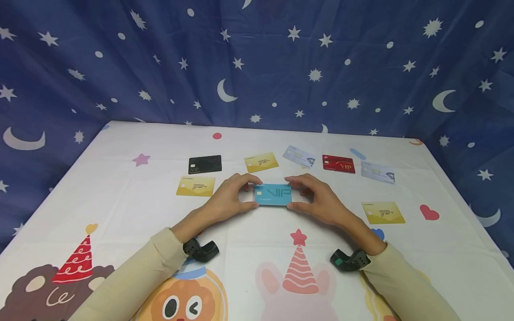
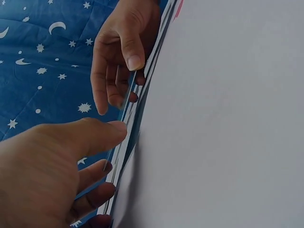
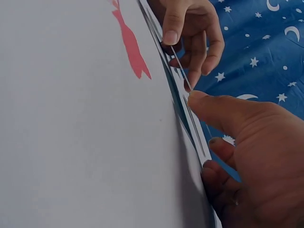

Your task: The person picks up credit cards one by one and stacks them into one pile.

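A light-blue VIP card (image 1: 273, 195) lies between my two hands near the table's middle, its chip at the left end. My left hand (image 1: 230, 198) grips the left end, with thumb at the near corner and a finger at the far corner. The right end is held likewise by my right hand (image 1: 315, 198). Both wrist views show the card edge-on as a thin line, slightly above the cloth. A gold card (image 1: 195, 186) lies just left of my left hand, and another gold card (image 1: 261, 162) lies behind the blue one.
Farther back lie a black card (image 1: 205, 164), a silver card (image 1: 299, 156), a red card (image 1: 338, 164) and a second silver card (image 1: 378, 172). Another gold card (image 1: 383, 212) lies right of my right forearm. A starry blue curtain (image 1: 265, 58) hangs behind the white printed tablecloth (image 1: 132, 196).
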Tool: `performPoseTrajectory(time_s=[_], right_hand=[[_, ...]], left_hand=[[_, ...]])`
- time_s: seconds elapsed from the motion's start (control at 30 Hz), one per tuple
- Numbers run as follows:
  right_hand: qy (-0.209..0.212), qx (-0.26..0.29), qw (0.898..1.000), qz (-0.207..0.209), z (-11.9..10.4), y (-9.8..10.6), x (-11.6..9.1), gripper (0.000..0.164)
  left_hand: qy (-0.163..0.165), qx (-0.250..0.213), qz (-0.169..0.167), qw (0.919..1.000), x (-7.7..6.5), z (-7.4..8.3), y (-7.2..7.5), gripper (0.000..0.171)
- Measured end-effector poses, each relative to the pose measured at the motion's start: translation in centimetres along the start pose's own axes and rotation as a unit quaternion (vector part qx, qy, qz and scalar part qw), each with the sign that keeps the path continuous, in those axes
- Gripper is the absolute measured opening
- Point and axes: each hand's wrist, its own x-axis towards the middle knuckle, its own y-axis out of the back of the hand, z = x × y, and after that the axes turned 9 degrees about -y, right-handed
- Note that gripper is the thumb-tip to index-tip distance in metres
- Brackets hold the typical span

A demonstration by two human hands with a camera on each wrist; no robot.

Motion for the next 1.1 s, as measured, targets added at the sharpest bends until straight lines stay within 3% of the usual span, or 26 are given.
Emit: performPoseTrajectory(time_s=[0.53,1.1], right_hand=[[0.001,-0.025,1.000,-0.003,0.67,-0.49,0.06,0.062],[-0.016,-0.035,0.999,-0.015,0.62,-0.38,0.03,0.063]], left_hand=[[0.018,0.001,-0.009,0.9998,-0.09,-0.56,-0.28,0.053],[0.017,-0.020,-0.019,0.9995,0.16,-0.64,-0.31,0.053]])
